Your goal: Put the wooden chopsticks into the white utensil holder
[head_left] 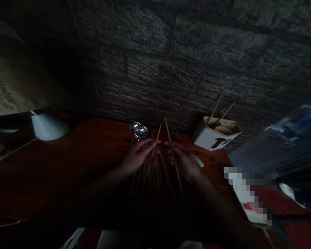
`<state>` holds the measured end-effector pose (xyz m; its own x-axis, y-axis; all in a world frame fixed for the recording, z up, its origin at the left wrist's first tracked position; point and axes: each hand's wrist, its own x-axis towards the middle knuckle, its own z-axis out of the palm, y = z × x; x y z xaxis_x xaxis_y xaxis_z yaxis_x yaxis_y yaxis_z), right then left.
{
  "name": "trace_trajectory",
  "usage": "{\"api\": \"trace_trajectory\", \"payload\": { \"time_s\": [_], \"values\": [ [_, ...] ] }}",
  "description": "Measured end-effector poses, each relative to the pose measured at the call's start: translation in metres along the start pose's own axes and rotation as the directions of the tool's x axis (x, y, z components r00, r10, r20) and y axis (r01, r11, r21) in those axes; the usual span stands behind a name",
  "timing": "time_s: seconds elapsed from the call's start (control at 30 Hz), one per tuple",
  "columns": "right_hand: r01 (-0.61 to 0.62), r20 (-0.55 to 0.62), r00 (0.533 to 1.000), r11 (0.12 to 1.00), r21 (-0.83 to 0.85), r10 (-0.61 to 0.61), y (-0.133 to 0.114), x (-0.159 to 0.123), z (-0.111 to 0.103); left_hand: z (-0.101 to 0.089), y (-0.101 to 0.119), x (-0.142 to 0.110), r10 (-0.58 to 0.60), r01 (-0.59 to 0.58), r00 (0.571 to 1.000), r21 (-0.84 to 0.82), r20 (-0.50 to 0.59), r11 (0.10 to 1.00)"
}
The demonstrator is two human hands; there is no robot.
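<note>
Pinched between the thumb and fingers of my left hand (141, 154) is a thin wooden chopstick (158, 131), its upper end leaning right. My right hand (184, 159) grips another chopstick (167, 127), which slants up to the left and extends below the hand. Under and between both hands, several loose chopsticks (166, 174) lie fanned out on the dark wooden table (93, 148). Two shiny metal ladles or strainers (141, 131) lie just beyond my left hand. A pale spoon-like piece (199, 161) is partly hidden behind my right hand.
A white holder (206, 137) marked with a dark figure stands at the back right, two sticks rising from it. Stone-block wall (150, 69) closes off the back. At left is a lamp with a tan printed shade (18, 79) and white base (48, 128). A pixelated pale object (245, 193) sits right.
</note>
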<state>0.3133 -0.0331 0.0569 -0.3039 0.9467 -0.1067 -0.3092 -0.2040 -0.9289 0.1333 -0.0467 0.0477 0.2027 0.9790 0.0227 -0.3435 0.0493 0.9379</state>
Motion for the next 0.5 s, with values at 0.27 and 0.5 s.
{"api": "trace_trajectory", "payload": {
  "time_s": [0.27, 0.5],
  "values": [
    [0.107, 0.062, 0.993, 0.980, -0.170, -0.098, 0.0068, -0.0019, 0.0084, 0.0037, -0.0055, 0.0006, -0.177, 0.177, 0.984, -0.209, 0.018, 0.962],
    [0.071, -0.033, 0.996, 0.964, -0.256, -0.082, 0.0074, -0.0034, 0.0066, 0.0021, -0.0108, -0.0004, -0.221, 0.225, 0.974, -0.255, 0.043, 0.940]
  ]
}}
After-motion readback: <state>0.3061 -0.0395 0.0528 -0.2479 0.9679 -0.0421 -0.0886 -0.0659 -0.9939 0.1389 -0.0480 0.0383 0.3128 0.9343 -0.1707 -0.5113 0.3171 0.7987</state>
